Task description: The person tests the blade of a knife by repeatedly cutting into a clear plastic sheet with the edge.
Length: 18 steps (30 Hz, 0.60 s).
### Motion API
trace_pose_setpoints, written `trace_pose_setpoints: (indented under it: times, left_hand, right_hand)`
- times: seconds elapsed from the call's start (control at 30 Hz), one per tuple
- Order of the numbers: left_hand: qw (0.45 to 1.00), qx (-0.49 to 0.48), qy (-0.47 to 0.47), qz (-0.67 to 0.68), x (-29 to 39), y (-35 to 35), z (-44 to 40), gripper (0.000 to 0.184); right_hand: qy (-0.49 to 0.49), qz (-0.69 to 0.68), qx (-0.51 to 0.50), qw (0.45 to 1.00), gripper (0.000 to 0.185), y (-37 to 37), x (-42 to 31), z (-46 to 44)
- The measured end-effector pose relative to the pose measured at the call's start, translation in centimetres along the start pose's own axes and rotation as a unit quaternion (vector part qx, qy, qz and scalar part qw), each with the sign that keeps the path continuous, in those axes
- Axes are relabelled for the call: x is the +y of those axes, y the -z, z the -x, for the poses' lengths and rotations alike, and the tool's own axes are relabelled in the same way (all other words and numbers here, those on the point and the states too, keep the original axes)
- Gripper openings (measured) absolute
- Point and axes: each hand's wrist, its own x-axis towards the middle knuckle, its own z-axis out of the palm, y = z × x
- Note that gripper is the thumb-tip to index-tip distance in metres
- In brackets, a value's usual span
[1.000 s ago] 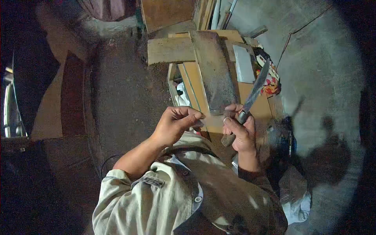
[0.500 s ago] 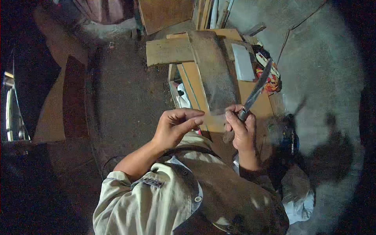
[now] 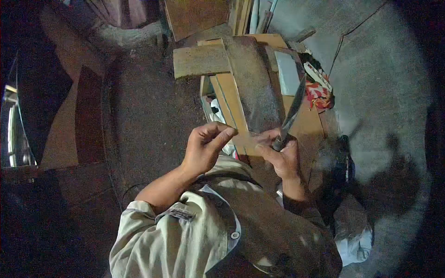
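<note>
Left hand [image 3: 204,147] and right hand [image 3: 285,160] are both held out in front of the torso, pretty near each other but not touching. The left forearm [image 3: 174,183] is angled inward, and the thumb and index finger are brought together in a pinch. On the right, the fingers are curled into a grip, with the thumb pointed toward the other hand.

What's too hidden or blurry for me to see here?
All in the head view:
Knife handle: mostly hidden by the right hand.
Anything the left hand pinches: too small and blurred at its fingers.
Shirt: cut off by the bottom edge.
Shirt patch: any writing is too small.
</note>
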Motion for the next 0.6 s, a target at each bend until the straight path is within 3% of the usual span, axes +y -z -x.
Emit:
trace_pose_setpoints:
  times: [0.17,0.33,0.37,0.43,0.6]
  left_hand:
    - [0.998,-0.027,0.000,0.059,-1.1,0.3,-0.2,0.014]
    - [0.992,-0.062,-0.112,-0.019,-2.0,0.4,-0.3,0.012]
    - [0.992,-0.062,-0.112,-0.018,-1.9,0.5,-0.3,0.012]
    - [0.998,-0.054,-0.024,-0.011,-1.4,0.6,-0.2,0.013]
    - [0.998,-0.027,-0.013,0.056,-1.2,0.3,-0.5,0.016]
  right_hand:
    - [-0.045,-0.063,0.030,0.997,0.015,0.0,1.2,-0.4]
    - [-0.087,-0.116,0.046,0.988,0.016,-0.2,0.9,-0.5]
    - [-0.088,-0.116,0.045,0.988,0.016,-0.2,1.2,-0.5]
    - [-0.072,-0.147,0.057,0.985,0.021,-0.2,1.7,-0.5]
    - [-0.021,-0.150,0.027,0.988,0.022,-0.3,1.1,-0.6]
